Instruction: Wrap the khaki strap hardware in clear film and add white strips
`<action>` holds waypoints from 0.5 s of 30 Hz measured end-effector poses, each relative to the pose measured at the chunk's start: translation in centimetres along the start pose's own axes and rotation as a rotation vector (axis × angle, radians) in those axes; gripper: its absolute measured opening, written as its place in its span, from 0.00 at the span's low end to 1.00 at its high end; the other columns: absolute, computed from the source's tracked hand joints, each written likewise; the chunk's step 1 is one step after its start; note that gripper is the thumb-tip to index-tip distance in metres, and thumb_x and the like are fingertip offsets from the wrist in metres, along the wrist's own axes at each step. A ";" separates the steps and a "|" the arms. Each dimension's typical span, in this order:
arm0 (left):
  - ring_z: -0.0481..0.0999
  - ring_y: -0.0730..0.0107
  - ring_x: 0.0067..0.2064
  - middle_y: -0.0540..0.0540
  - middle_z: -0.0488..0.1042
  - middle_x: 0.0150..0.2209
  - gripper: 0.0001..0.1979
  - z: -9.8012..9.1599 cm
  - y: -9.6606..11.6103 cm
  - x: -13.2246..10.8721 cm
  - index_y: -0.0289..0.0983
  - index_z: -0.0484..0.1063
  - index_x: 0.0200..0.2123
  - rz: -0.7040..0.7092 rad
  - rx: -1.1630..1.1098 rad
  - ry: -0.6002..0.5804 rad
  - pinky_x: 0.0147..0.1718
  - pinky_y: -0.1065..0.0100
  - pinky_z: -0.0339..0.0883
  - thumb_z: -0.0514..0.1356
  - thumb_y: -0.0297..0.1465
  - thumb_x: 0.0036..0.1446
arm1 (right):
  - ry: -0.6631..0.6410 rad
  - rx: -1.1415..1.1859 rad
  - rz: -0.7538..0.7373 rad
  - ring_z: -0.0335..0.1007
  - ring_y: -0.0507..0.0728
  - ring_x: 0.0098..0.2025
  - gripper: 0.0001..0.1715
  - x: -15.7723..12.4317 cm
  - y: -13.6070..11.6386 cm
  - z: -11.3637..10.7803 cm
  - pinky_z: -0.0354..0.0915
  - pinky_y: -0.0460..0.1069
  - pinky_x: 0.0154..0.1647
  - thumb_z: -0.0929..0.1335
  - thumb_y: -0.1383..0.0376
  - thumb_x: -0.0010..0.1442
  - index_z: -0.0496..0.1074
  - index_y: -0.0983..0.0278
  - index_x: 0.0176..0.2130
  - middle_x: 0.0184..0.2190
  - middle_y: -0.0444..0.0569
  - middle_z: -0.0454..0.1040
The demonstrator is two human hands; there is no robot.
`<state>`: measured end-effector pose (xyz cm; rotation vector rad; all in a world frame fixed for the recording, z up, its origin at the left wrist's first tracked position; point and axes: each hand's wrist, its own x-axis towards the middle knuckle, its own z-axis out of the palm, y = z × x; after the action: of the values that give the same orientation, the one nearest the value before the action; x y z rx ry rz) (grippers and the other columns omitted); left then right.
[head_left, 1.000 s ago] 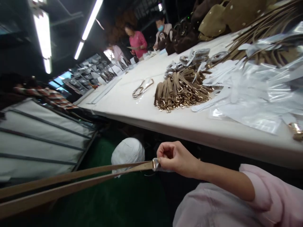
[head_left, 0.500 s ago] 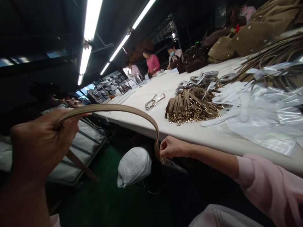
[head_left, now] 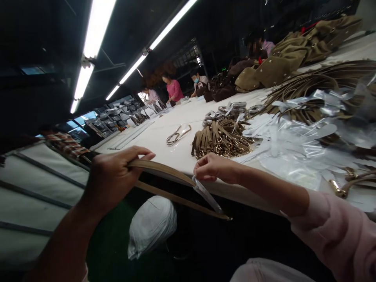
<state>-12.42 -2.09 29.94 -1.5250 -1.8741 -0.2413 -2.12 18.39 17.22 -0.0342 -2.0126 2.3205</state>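
The left hand [head_left: 113, 178] holds a long tan strap [head_left: 164, 174] in front of the white tabletop [head_left: 164, 145]. Its fingers are folded over the strap and the thumb lies along the top, so the grip is pressed shut on the strap. The right hand [head_left: 213, 170] is just beside it, at the tabletop's near edge. Its fingertips are pinched together on the strap's end, where a thin clear plastic sleeve [head_left: 207, 194] hangs down. The strap runs between the two hands, and a second length of it slants lower, under the tabletop edge. The right arm wears a pink sleeve [head_left: 337, 235].

On the tabletop, near the right hand, lies a pile of short brown straps with gold clips [head_left: 221, 139]. A heap of clear plastic bags [head_left: 293, 145] sits next to the pile. A pair of scissors [head_left: 176, 134] lies to the left of the pile. Brown bags [head_left: 282, 66] rest farther back. On the floor below is a white bundle [head_left: 151, 225]. Other people [head_left: 174, 90] stand far off along the tabletop.
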 end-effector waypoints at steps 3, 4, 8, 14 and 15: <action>0.78 0.71 0.28 0.53 0.79 0.28 0.08 2.5 1.6 -0.1 0.40 0.78 0.37 0.042 -0.030 -0.084 0.30 0.71 0.62 0.58 0.35 0.64 | -0.012 0.005 -0.030 0.53 0.45 0.18 0.07 0.5 -2.4 0.1 0.47 0.41 0.17 0.70 0.68 0.40 0.69 0.70 0.18 0.15 0.41 0.63; 0.78 0.69 0.28 0.52 0.79 0.28 0.08 3.2 2.1 0.0 0.41 0.77 0.39 0.039 -0.011 -0.110 0.29 0.70 0.61 0.58 0.34 0.64 | -0.022 0.008 -0.053 0.53 0.45 0.19 0.06 0.6 -3.1 0.3 0.47 0.41 0.17 0.70 0.68 0.40 0.69 0.70 0.19 0.15 0.41 0.63; 0.74 0.66 0.26 0.51 0.74 0.25 0.14 5.1 3.7 1.0 0.40 0.73 0.49 -0.105 -0.095 -0.214 0.26 0.69 0.58 0.60 0.31 0.59 | -0.028 -0.029 -0.208 0.54 0.44 0.20 0.08 0.7 -6.5 1.0 0.48 0.39 0.18 0.69 0.71 0.46 0.67 0.71 0.19 0.16 0.39 0.61; 0.61 0.77 0.20 0.56 0.63 0.20 0.17 4.8 2.0 -0.5 0.38 0.75 0.46 -0.477 -0.860 -0.340 0.20 0.73 0.54 0.67 0.39 0.54 | 0.161 -0.160 -0.499 0.54 0.39 0.20 0.08 -0.4 -11.9 -3.2 0.42 0.39 0.23 0.64 0.73 0.56 0.63 0.72 0.25 0.20 0.37 0.63; 0.61 0.77 0.21 0.55 0.64 0.20 0.16 4.7 1.2 -1.2 0.38 0.76 0.43 -0.525 -0.919 -0.360 0.20 0.73 0.53 0.68 0.39 0.54 | 0.240 -0.218 -0.522 0.54 0.38 0.21 0.07 -0.5 -12.4 -4.4 0.42 0.40 0.24 0.63 0.72 0.56 0.63 0.73 0.27 0.20 0.36 0.63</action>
<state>-13.08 -0.07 25.36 -1.6436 -2.6285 -1.2850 -0.90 24.44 28.80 0.1716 -1.8652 1.6938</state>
